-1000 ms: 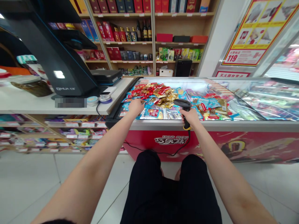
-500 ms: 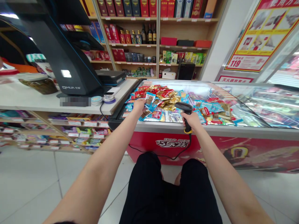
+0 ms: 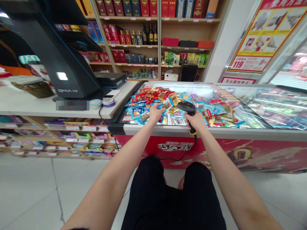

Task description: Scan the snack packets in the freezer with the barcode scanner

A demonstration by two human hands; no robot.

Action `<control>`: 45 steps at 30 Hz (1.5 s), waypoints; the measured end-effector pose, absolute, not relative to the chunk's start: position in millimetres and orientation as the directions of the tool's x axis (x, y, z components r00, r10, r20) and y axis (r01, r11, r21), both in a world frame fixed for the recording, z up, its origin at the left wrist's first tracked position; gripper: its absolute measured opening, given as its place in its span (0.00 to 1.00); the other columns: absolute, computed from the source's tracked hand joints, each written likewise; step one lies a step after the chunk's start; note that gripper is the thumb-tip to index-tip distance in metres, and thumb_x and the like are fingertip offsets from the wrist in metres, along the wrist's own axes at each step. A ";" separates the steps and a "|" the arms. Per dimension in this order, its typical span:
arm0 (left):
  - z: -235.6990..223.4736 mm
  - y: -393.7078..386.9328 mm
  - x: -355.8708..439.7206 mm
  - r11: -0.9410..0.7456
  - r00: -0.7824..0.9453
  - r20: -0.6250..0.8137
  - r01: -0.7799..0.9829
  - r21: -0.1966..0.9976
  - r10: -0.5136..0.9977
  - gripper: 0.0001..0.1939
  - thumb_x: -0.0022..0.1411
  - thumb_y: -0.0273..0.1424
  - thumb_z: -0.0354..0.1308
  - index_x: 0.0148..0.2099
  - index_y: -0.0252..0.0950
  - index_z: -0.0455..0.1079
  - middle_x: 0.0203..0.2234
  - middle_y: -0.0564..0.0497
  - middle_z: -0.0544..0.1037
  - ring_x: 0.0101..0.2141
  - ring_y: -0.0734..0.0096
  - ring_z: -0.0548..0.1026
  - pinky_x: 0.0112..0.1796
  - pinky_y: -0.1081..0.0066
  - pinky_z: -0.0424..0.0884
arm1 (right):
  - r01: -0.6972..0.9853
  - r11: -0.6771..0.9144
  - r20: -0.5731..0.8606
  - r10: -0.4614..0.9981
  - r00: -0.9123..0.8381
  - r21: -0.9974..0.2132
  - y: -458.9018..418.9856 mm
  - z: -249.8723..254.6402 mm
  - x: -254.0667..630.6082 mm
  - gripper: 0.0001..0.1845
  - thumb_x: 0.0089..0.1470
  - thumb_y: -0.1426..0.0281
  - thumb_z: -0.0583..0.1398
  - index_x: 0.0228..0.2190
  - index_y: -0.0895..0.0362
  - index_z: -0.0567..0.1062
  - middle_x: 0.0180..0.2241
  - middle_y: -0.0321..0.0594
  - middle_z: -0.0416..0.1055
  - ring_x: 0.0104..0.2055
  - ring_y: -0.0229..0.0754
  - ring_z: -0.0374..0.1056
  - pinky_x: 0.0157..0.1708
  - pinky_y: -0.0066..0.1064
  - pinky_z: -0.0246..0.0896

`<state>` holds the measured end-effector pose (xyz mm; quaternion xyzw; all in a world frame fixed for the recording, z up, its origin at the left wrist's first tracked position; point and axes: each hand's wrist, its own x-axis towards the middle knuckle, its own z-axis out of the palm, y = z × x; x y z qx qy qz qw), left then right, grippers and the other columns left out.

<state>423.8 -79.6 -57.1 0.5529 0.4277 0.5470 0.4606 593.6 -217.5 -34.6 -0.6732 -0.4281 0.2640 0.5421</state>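
My left hand [image 3: 156,112] pinches a small blue-and-brown snack packet [image 3: 167,103] by its edge, held just above the freezer's glass top. Close to its right, my right hand [image 3: 196,122] is wrapped round the handle of a black barcode scanner [image 3: 187,107], whose head points left toward the packet. A cable runs down from the scanner's yellow-ringed base. Behind the left hand lies a heap of red, gold and blue snack packets [image 3: 153,95]. Another group of packets [image 3: 218,113] lies to the right of the scanner.
The packets rest on a red-fronted chest freezer [image 3: 144,140] with a glass top. At left stands a white counter [image 3: 96,112] with a black checkout terminal [image 3: 72,73], a jar [image 3: 33,87] and small round tubs [image 3: 108,102]. Shelves of boxes and bottles [image 3: 151,35] line the back.
My left hand has moved right with the packet, lifting it off the heap's front and bringing it near the scanner head. My right hand keeps its hold on the scanner. The view has shifted slightly.
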 end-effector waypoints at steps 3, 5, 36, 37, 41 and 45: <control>-63.5 -82.9 422.9 -0.306 0.027 0.305 0.082 0.948 0.952 0.16 0.46 0.26 0.68 0.41 0.36 0.81 0.23 0.55 0.76 0.27 0.70 0.72 0.33 0.72 0.69 | 0.383 -0.054 0.153 0.859 0.489 -0.922 -217.0 -35.4 590.3 0.08 0.47 0.68 0.64 0.30 0.55 0.70 0.17 0.32 0.68 0.15 0.38 0.64 0.17 0.28 0.61; -69.9 -86.0 423.0 -0.332 0.036 0.330 0.128 0.935 0.943 0.17 0.49 0.28 0.67 0.44 0.36 0.82 0.23 0.56 0.75 0.26 0.71 0.70 0.32 0.72 0.68 | 0.450 -0.064 0.182 0.857 0.482 -0.891 -216.0 -38.2 587.1 0.09 0.48 0.66 0.63 0.32 0.56 0.71 0.18 0.33 0.69 0.16 0.39 0.66 0.20 0.29 0.64; -83.8 -85.5 422.6 -0.375 0.093 0.363 0.229 0.898 0.927 0.17 0.53 0.31 0.65 0.46 0.35 0.83 0.22 0.55 0.74 0.26 0.71 0.69 0.32 0.72 0.67 | 0.551 -0.185 0.121 0.873 0.472 -0.814 -219.9 -49.0 585.8 0.07 0.50 0.69 0.64 0.33 0.59 0.77 0.15 0.35 0.69 0.17 0.42 0.68 0.22 0.28 0.63; -84.0 -85.5 422.8 -0.380 0.097 0.367 0.232 0.895 0.925 0.17 0.53 0.31 0.65 0.46 0.36 0.83 0.22 0.55 0.74 0.26 0.71 0.70 0.32 0.72 0.67 | 0.547 -0.190 0.115 0.873 0.474 -0.815 -219.9 -49.1 586.4 0.06 0.50 0.70 0.64 0.32 0.58 0.77 0.14 0.34 0.68 0.16 0.41 0.68 0.22 0.28 0.63; -84.8 -85.0 424.0 -0.400 0.101 0.388 0.245 0.883 0.916 0.17 0.53 0.30 0.65 0.46 0.35 0.82 0.23 0.54 0.75 0.27 0.70 0.70 0.33 0.71 0.68 | 0.554 -0.195 0.114 0.873 0.475 -0.810 -220.4 -49.0 588.7 0.04 0.50 0.70 0.64 0.30 0.58 0.76 0.13 0.34 0.67 0.15 0.41 0.67 0.22 0.28 0.63; -84.2 -84.4 424.9 -0.412 0.112 0.396 0.254 0.875 0.911 0.16 0.54 0.30 0.64 0.45 0.36 0.82 0.26 0.52 0.78 0.29 0.69 0.73 0.35 0.71 0.69 | 0.574 -0.185 0.137 0.871 0.471 -0.797 -220.5 -50.0 591.2 0.06 0.50 0.69 0.63 0.32 0.58 0.77 0.16 0.36 0.70 0.18 0.42 0.69 0.24 0.29 0.64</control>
